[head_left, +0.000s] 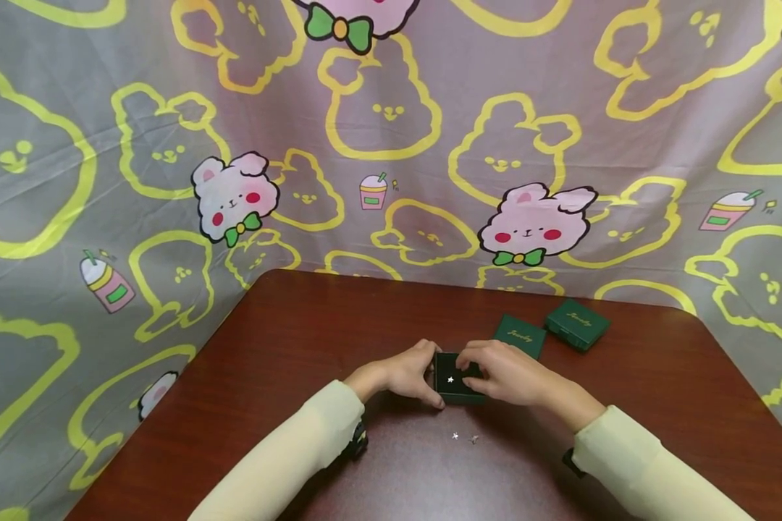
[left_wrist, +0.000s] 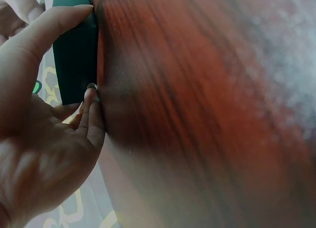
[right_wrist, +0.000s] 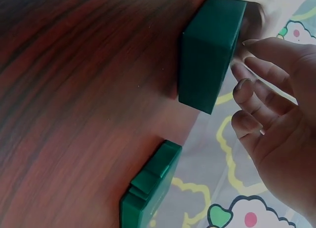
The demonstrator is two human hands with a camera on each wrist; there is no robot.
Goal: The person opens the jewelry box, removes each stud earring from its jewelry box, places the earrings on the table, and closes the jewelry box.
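My left hand (head_left: 407, 373) grips the left side of a small green jewelry box (head_left: 463, 399), thumb at its front edge. That thumb (left_wrist: 74, 15) lies along the green wall in the left wrist view, fingers on the far side. Inside the box is a black insert, bearing a small silver star (head_left: 450, 379). Over the box's right half is my right hand (head_left: 508, 373), its bent index finger and thumb reaching to the insert. Whether these fingertips pinch anything I cannot tell. In front of the box lie another small star (head_left: 455, 435) and a tiny metal piece (head_left: 474, 439).
A green lid (head_left: 520, 334) with gold "Jewelry" lettering lies behind my right hand. Farther right stands a second green box (head_left: 576, 324), its lid on. The brown wooden table (head_left: 339, 311) ends at a patterned curtain (head_left: 423, 72) at the back and left.
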